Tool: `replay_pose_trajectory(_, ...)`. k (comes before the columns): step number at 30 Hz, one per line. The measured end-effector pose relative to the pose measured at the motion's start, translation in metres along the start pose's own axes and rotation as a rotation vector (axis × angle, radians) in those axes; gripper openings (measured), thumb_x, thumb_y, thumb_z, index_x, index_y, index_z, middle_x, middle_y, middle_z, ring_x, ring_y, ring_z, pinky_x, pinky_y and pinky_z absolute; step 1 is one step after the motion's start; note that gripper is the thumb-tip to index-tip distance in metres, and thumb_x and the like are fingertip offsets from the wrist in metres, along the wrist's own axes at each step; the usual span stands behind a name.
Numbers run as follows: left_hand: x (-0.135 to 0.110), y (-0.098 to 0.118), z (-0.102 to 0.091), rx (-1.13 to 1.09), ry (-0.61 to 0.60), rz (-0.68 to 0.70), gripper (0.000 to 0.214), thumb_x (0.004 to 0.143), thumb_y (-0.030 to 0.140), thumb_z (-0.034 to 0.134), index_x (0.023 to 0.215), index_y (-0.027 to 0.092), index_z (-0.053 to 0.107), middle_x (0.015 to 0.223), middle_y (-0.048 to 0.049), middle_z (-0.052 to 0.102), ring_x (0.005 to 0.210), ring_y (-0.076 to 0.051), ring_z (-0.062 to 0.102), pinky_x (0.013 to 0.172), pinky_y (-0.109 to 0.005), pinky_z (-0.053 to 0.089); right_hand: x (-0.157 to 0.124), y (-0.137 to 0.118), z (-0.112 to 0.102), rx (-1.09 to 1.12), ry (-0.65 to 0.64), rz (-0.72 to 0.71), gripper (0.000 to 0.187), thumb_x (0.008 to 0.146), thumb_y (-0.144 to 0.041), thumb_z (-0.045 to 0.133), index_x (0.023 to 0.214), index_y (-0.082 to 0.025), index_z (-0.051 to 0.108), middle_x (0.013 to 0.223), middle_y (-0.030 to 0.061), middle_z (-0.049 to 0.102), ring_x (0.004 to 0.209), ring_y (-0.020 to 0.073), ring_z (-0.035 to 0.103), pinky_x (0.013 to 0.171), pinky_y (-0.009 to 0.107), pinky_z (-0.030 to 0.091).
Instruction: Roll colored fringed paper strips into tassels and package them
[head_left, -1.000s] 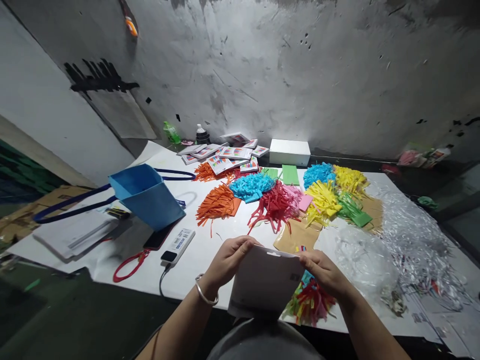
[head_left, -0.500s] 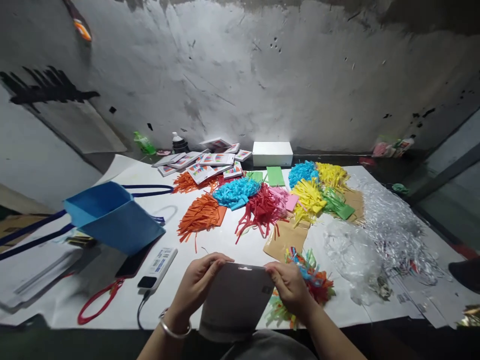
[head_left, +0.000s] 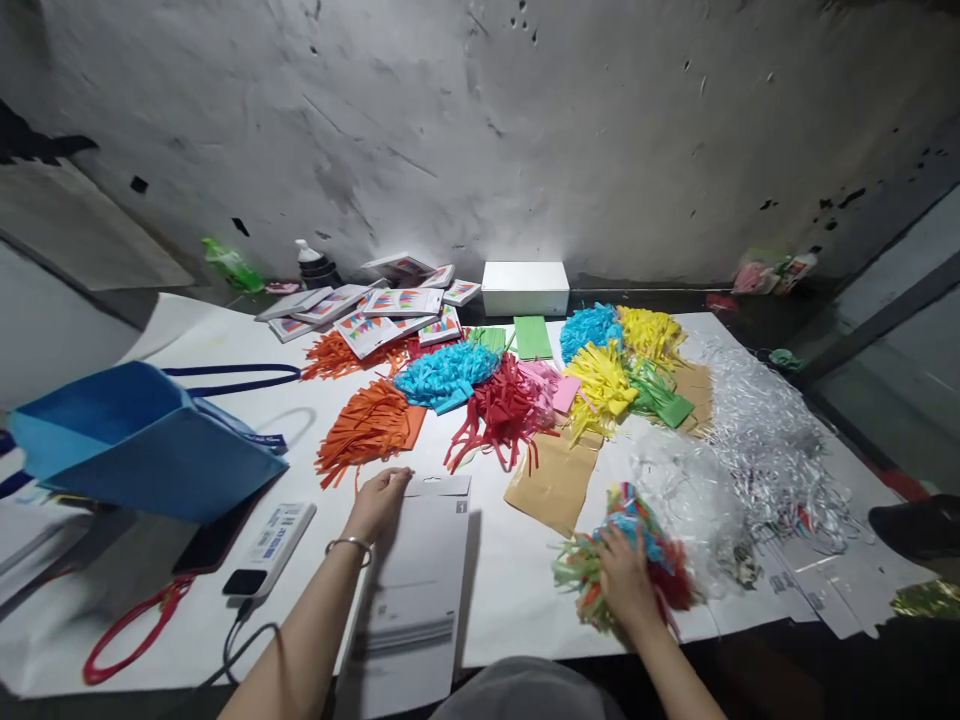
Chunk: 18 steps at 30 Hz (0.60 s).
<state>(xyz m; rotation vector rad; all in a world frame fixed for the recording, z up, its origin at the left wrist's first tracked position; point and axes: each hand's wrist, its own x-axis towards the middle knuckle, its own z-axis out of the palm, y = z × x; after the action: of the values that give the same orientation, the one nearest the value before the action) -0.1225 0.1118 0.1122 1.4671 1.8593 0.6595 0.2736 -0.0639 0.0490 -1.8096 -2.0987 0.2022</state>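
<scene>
Seen from the head camera, the left hand rests with fingers together on the top left corner of a white envelope. The envelope lies flat on the table near its front edge. To the right, the right hand curls its fingers into a multicoloured fringe bundle beside clear plastic wrap.

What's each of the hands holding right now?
Left hand: resting on the card; grip cannot be told.
Right hand: closed on the tassels.
</scene>
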Motion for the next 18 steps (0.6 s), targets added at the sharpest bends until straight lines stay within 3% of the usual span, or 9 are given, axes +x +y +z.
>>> replay_pose_trajectory(3, 0.013, 0.007, 0.03, 0.072, 0.061, -0.033, 0.035, 0.078, 0.044, 0.052, 0.095, 0.014, 0.06, 0.099, -0.0125, 0.067, 0.105, -0.033, 0.057, 0.09, -0.042, 0.042, 0.013, 0.011, -0.021, -0.037, 0.102, 0.008, 0.035, 0.072, 0.0, 0.049, 0.097, -0.021, 0.062, 0.115, 0.0114, 0.064, 0.119, 0.0365, 0.051, 0.104, 0.075, 0.011)
replay_pose_trajectory(6, 0.008, 0.023, 0.072, 0.076, 0.027, 0.124, 0.033, 0.08, 0.034, 0.054, 0.106, 0.013, 0.054, 0.12, -0.0186, 0.056, 0.121, -0.035, 0.044, 0.1, -0.046, 0.034, 0.027, -0.003, -0.027, 0.047, 0.118, -0.066, 0.033, 0.079, -0.005, 0.049, 0.106, -0.021, 0.059, 0.121, 0.0115, 0.061, 0.122, 0.0319, 0.048, 0.107, 0.069, 0.018)
replay_pose_trajectory(9, -0.009, 0.041, 0.128, 0.03, -0.144, 0.226, 0.026, 0.074, 0.025, 0.062, 0.099, 0.018, 0.056, 0.112, -0.0122, 0.061, 0.112, -0.028, 0.052, 0.1, -0.04, 0.035, 0.034, -0.023, -0.011, 0.158, 0.085, -0.131, 0.033, 0.082, -0.007, 0.047, 0.11, -0.021, 0.057, 0.124, 0.0101, 0.059, 0.122, 0.0272, 0.048, 0.108, 0.061, 0.028)
replay_pose_trajectory(13, -0.025, 0.053, 0.192, -0.043, -0.226, 0.143, 0.043, 0.059, 0.009, 0.069, 0.099, 0.019, 0.055, 0.111, -0.0087, 0.059, 0.106, -0.025, 0.053, 0.094, -0.036, 0.038, 0.04, -0.024, 0.026, 0.237, 0.054, -0.107, 0.035, 0.083, -0.007, 0.043, 0.111, -0.02, 0.059, 0.12, 0.0102, 0.061, 0.115, 0.0249, 0.053, 0.102, 0.052, 0.04)
replay_pose_trajectory(15, -0.024, 0.053, 0.207, -0.093, -0.241, 0.047, 0.036, 0.061, 0.008, 0.066, 0.094, 0.018, 0.056, 0.099, -0.0064, 0.06, 0.097, -0.024, 0.056, 0.086, -0.034, 0.04, 0.044, -0.011, 0.038, 0.288, 0.054, -0.039, 0.033, 0.085, -0.009, 0.043, 0.11, -0.02, 0.061, 0.116, 0.0102, 0.063, 0.111, 0.0247, 0.056, 0.097, 0.049, 0.044)
replay_pose_trajectory(18, -0.019, 0.049, 0.207, -0.22, -0.331, -0.114, 0.014, 0.065, 0.017, 0.067, 0.074, 0.018, 0.056, 0.068, 0.0004, 0.057, 0.072, -0.019, 0.057, 0.068, -0.029, 0.042, 0.051, 0.015, 0.042, 0.41, 0.085, 0.118, 0.026, 0.088, -0.017, 0.044, 0.105, -0.02, 0.064, 0.109, 0.0105, 0.066, 0.104, 0.0245, 0.059, 0.091, 0.046, 0.048)
